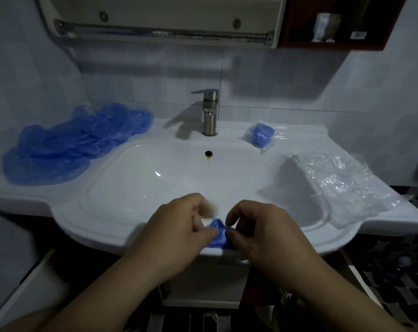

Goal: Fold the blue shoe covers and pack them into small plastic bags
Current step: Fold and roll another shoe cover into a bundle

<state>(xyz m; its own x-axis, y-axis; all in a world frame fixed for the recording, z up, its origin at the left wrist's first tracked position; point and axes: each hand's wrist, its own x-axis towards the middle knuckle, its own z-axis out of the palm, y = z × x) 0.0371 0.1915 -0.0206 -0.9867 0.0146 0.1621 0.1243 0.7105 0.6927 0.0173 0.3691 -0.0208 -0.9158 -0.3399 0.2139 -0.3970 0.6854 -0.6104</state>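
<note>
A small folded blue shoe cover (218, 234) rests on the front rim of the white sink (112, 226). My left hand (176, 232) pinches its left side and my right hand (260, 232) pinches its right side, thumbs meeting over it. A heap of loose blue shoe covers (66, 144) lies on the counter at the left. One packed clear bag with blue covers inside (261, 134) sits at the back right. A stack of empty clear plastic bags (342, 180) lies on the right of the counter.
A steel faucet (209, 111) stands at the back centre above the basin with its drain (208, 153). A towel bar (164, 32) and a dark shelf (335, 22) hang on the tiled wall. The counter edge drops off just under my hands.
</note>
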